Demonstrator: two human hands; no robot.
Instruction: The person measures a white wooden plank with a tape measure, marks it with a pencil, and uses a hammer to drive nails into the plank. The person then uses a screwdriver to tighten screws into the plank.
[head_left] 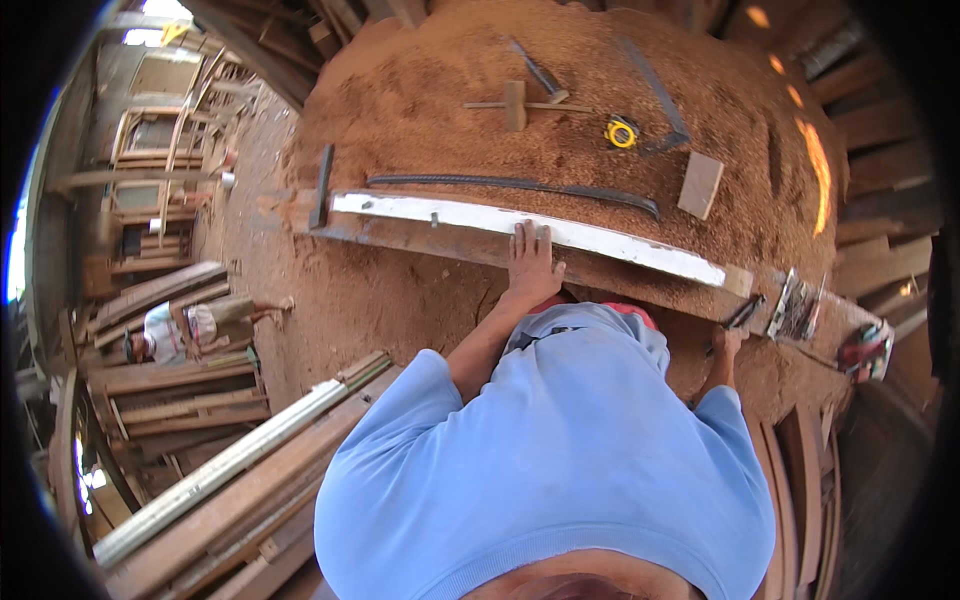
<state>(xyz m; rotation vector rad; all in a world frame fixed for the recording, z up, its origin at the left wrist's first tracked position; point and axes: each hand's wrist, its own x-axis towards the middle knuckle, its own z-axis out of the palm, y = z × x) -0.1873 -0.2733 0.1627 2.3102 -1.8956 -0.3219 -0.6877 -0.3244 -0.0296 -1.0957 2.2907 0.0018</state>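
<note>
A long white-faced wooden strip [600, 237] lies along a wooden beam in front of me. My left hand [533, 265] rests on it near the middle, fingers stretched out and holding nothing. At the strip's right end my right hand [728, 343] is closed round a dark tool [745, 312]; its kind is too small to make out. Small dark pegs or bolts stand on the strip's left part. Just beyond it lies a thin, dark ribbed bar [510, 184]. A dark flat metal piece [321, 187] sits across the beam's left end.
On the sawdust-covered ground beyond lie a hammer [540, 72], a wooden marking gauge [515, 106], a yellow tape measure [621, 131], a metal square [660, 95] and a wooden block [700, 185]. A red tool [862, 350] is at right. Another person [190, 330] is at left, near stacked planks [240, 500].
</note>
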